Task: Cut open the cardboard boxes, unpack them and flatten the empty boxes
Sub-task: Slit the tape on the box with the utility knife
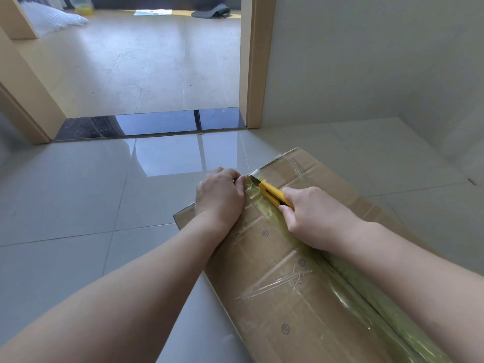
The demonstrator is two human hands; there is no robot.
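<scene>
A large brown cardboard box [277, 289] lies on the tiled floor at the lower right, its top seam covered by a yellowish strip of tape [348, 281]. My right hand [311, 216] grips a yellow utility knife [273, 193], whose blade sits in the taped seam near the box's far end. My left hand [220, 195] rests on the box's far left edge with curled fingers, which pinch the tape edge just left of the blade.
A doorway with a dark stone threshold [157, 124] opens ahead, framed by a wooden door jamb [258, 61]. A grey wall [366, 56] stands to the right. In the far room lie a white bag [49, 19], a paper [153, 12] and a dark object [212, 13].
</scene>
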